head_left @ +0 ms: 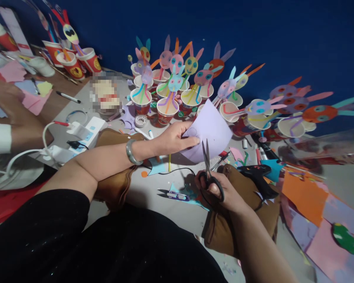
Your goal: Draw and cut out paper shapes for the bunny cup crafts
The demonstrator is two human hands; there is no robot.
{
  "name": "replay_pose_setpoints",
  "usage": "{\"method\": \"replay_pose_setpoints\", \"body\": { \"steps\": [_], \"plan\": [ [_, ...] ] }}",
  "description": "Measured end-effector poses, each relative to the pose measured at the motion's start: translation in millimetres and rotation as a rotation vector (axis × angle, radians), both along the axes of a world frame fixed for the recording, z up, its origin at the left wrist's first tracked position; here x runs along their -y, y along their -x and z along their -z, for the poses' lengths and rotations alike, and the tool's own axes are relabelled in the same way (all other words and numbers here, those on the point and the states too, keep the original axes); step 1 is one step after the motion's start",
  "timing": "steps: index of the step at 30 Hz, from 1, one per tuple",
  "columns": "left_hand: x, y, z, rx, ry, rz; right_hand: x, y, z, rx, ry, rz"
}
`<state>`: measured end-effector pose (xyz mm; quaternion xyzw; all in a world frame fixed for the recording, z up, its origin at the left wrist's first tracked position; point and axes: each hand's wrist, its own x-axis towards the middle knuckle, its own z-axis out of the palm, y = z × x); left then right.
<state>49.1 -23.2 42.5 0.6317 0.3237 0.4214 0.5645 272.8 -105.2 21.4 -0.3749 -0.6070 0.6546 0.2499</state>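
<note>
A sheet of lilac paper is pinched in my left hand, thumb on top, with a drawn outline near the thumb. My right hand grips black-handled scissors, fingers through the loops. Their blades point up at the paper's lower edge, slightly parted; whether they touch it I cannot tell. Below, on the table, lie purple thread snips beside light-blue paper scraps.
Several paper cups with rabbit-eared spoon figures line the back. At right are a black glue gun and orange paper. A white power strip and another person's arm are at left.
</note>
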Motion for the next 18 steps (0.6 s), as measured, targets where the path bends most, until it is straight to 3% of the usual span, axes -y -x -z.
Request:
{"method": "replay_pose_setpoints", "body": {
  "steps": [18],
  "plan": [
    [0.9,0.1,-1.9,-0.049,-0.008,0.084,1.9,-1.2,3.2,-0.021,0.025,0.011]
  ]
}}
